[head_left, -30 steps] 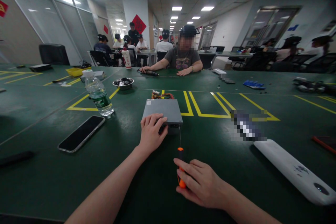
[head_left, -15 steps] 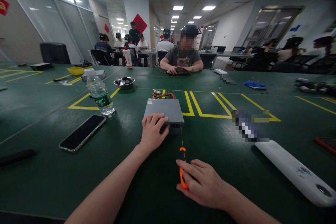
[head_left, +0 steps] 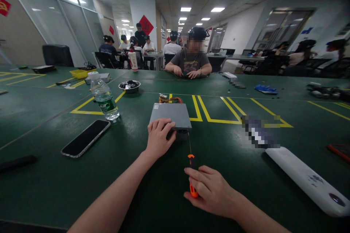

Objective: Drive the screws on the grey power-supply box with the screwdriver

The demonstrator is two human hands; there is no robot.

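one box [head_left: 175,112], label [head_left: 156,106] illegible, supports half-open left fingers [head_left: 163,123]; right fingers [head_left: 199,175] grip screwdriver [head_left: 191,161].

Left grip [head_left: 160,136] palm-down, fingers bent, left forearm [head_left: 120,185] stretched forward; right grip [head_left: 209,187] nearer the body, thumb opposed to curled fingers, right forearm [head_left: 254,209] angling inward.

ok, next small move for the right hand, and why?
Probably a slight, gentle turn of the screwdriver: the right hand has its handle, the shaft points at the near right corner of the grey metal box, and the left hand rests on that box. Whether the tip is seated is too small to tell.
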